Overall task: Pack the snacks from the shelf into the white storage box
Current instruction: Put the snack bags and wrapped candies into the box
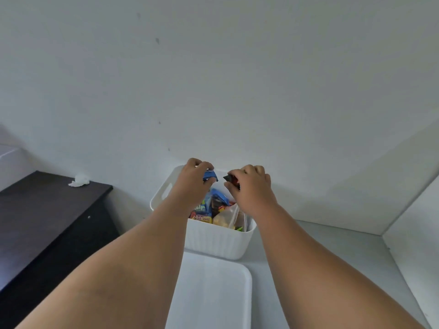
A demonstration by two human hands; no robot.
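The white storage box (213, 241) stands on a pale surface against the wall, ribbed on its front, with a handle slot in its left wall. Several snack packets (215, 207) fill it, blue, yellow and clear ones among them. Above its far rim, my left hand (192, 179) grips a small blue packet (210, 175). My right hand (251, 186) pinches a small dark packet with red on it (230, 178). Both hands hover over the box's opening, close to each other.
A flat white lid (213, 290) lies in front of the box, near me. At the left stands a dark wooden cabinet (47, 210) with a crumpled white tissue (79, 181) on top. A white wall panel (413, 222) closes the right side.
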